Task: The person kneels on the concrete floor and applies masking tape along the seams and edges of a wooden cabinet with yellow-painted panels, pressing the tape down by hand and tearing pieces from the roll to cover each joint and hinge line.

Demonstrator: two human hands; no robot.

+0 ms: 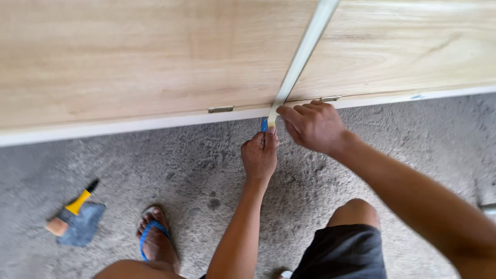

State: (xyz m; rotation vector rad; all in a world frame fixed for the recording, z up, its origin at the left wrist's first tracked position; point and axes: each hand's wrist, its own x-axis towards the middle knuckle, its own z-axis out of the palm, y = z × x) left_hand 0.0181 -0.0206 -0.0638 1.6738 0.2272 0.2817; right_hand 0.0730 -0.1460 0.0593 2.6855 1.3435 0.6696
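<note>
Two pale wooden panels [129,57] stand in front of you, and a strip of cream masking tape [302,51] runs down the seam between them to the white bottom edge [103,126]. Your left hand [260,155] is clenched around a small blue-handled tool [264,124], its tip set against the lower end of the tape, right where the strip meets that white edge. Your right hand [312,125] sits just beside it, fingers curled, with the fingertips pressing on the tape's end at the base of the panels. Small metal hinges [220,109] show along the lower edge on either side of the seam. You crouch on rough grey concrete floor [196,170], one foot in a blue flip-flop sandal [154,235]. Well apart to your left lies a yellow-handled scraper [77,204] on a dark grey rag [85,227].
</note>
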